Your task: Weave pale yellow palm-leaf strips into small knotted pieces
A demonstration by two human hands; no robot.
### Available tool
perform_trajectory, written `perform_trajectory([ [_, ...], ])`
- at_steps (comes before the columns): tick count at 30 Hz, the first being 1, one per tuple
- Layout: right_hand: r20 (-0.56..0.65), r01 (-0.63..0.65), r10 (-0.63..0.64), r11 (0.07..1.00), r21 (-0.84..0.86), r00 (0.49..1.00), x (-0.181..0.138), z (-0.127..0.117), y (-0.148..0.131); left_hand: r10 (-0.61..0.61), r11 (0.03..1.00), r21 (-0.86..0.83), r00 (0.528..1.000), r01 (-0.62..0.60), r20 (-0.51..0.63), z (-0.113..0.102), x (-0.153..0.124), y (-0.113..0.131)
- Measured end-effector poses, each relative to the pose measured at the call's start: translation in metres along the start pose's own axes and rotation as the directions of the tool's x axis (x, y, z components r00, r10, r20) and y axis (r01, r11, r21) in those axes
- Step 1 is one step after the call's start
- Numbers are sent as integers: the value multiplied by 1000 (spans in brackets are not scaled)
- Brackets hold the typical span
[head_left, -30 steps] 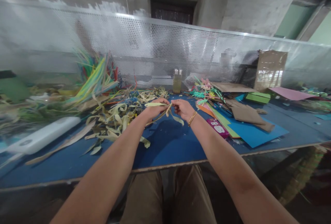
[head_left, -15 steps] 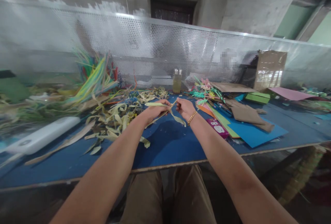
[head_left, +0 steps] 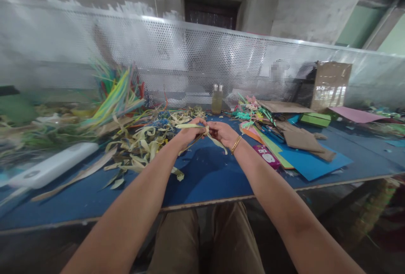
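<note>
Both hands meet over the blue tabletop (head_left: pixel 202 181), pinching pale dried leaf strips (head_left: pixel 217 141) where they cross in a small knot-like bunch. My left hand (head_left: pixel 192 132) is closed on the strips, and one pale end sticks out to the left across its back. Fingers of my right hand (head_left: pixel 221 132) press together at the bunch, while a strip dangles below them. A gold chain bracelet (head_left: pixel 236 144) circles the right wrist. Left of the hands lies a loose heap of curled dried leaf strips (head_left: pixel 142 147). The fingertips partly hide the crossing point.
A capped bottle (head_left: pixel 217 99) stands behind the hands, before a perforated metal panel (head_left: pixel 164 54). To the left are a white power strip (head_left: pixel 53 165) and bundled coloured strands (head_left: pixel 114 101). Blue paper (head_left: pixel 316 162), brown card pieces (head_left: pixel 303 139) and a purple packet (head_left: pixel 266 156) lie at right.
My right hand has moved slightly down and left, closing in on my left hand at the bunch. The thin strand that was pulled up between them is no longer stretched out.
</note>
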State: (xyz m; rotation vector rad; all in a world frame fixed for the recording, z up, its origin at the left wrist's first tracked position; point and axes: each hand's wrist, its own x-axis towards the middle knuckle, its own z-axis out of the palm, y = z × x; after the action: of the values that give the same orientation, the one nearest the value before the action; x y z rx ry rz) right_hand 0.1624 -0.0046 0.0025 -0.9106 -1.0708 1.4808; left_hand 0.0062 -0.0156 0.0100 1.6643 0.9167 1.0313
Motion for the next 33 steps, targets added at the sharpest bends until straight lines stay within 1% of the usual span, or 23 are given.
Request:
perform_trajectory([
  [3,-35,33,-34,999,-35,999,3,-3,2,8,1000,30,999,-9,35,0,-1,-1],
  [7,-158,116,-133,987,-111,978,7,-6,5,5,1000,0,992,-5,124,-1,-1,-4],
  [10,-258,173,-211,972,-162,943,12,-8,5,5,999,-51,987,4,160,0,-2,-2],
  [13,-381,219,-273,959,-180,883,16,-13,1,1,993,-112,979,23,205,2,-4,2],
  [15,-458,237,-288,957,-168,841,18,-18,-3,-10,991,-130,978,38,211,4,-6,4],
  [17,-510,247,-285,958,-142,812,19,-23,-7,-26,990,-131,980,53,197,5,-6,5],
  [19,-538,257,-275,960,-110,797,19,-28,-12,-42,989,-129,980,68,195,5,-6,5],
  [23,-563,281,-253,959,-39,787,16,-36,-21,-59,988,-128,979,85,195,3,-6,4],
  [26,-565,294,-236,956,13,791,14,-37,-25,-64,988,-123,977,90,201,3,-6,3],
  [28,-542,285,-215,957,47,812,12,-34,-26,-54,989,-123,977,81,206,3,-5,3],
  [30,-491,258,-186,962,83,851,8,-29,-26,-36,990,-130,981,62,190,3,-5,2],
  [31,-449,227,-160,969,98,879,6,-25,-25,-32,989,-134,984,56,174,3,-4,2],
  [33,-328,125,-87,987,97,941,1,-17,-23,-38,988,-142,991,57,132,3,-3,1],
])
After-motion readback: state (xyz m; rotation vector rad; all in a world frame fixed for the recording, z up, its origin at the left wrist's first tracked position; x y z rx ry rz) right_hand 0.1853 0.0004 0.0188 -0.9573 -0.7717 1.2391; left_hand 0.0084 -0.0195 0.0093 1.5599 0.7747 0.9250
